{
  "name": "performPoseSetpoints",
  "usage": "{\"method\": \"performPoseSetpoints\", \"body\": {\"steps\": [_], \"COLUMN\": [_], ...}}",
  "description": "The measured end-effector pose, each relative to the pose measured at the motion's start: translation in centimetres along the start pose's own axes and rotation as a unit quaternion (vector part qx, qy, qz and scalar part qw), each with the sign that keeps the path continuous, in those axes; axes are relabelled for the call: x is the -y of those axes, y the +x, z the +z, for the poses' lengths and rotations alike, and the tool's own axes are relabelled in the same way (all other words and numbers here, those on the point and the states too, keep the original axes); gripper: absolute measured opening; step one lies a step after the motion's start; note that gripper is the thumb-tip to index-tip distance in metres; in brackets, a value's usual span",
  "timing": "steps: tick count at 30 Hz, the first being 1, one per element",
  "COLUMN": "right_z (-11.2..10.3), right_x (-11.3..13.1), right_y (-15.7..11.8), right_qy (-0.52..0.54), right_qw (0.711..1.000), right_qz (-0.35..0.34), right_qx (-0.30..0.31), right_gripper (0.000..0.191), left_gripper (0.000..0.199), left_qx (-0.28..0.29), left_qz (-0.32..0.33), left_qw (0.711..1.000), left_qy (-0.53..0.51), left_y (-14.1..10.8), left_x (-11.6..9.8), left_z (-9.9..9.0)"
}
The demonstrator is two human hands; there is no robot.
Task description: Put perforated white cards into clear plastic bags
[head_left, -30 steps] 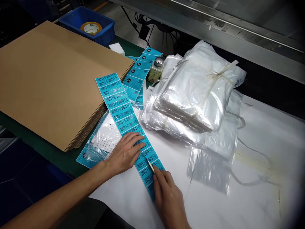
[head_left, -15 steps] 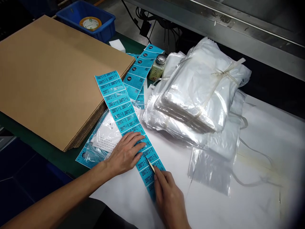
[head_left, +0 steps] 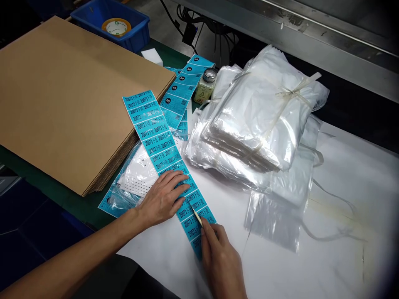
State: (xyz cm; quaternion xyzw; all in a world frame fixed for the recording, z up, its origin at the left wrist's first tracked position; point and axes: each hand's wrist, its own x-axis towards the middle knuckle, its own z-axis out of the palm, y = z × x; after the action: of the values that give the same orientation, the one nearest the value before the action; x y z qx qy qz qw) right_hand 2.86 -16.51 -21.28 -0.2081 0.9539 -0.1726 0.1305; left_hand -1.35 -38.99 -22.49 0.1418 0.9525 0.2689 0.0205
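Observation:
A long strip of blue labels, printed with black "20073" text in two columns, lies slantwise before me. My left hand rests flat on it, fingers stretched across the labels. Just below, my right hand pinches a slim craft knife with a pale handle. Its thin dark tip touches the strip near the line between the columns. The lower end of the strip runs beside and partly under my right hand.
Stacked brown cardboard sheets fill the left. Tied bundles of clear plastic bags lie right, on white paper. Behind are more blue labels, a small bottle and a blue bin holding a tape roll.
The view has shifted slightly. My right hand and the craft knife have slid a little towards me along the strip. My left hand stays in place on the labels.

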Motion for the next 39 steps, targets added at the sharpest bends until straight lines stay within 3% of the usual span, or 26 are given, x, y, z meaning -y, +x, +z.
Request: {"method": "performPoseSetpoints", "body": {"steps": [32,39], "right_z": [-0.9,-1.1], "right_x": [-0.5,-0.9], "right_y": [-1.9,-2.4], "right_qy": [-0.023,-0.012], "right_qw": [0.999,1.000], "right_qz": [-0.009,0.001], "right_qx": [-0.025,0.007], "right_gripper": [0.036,0.036], "left_gripper": [0.033,0.033], "left_qx": [-0.003,-0.003], "left_qz": [0.003,0.002], "left_qw": [1.000,1.000], "left_qy": [0.000,-0.003], "left_y": [0.0,0.0], "left_x": [0.1,0.0], "left_z": [0.1,0.1]}}
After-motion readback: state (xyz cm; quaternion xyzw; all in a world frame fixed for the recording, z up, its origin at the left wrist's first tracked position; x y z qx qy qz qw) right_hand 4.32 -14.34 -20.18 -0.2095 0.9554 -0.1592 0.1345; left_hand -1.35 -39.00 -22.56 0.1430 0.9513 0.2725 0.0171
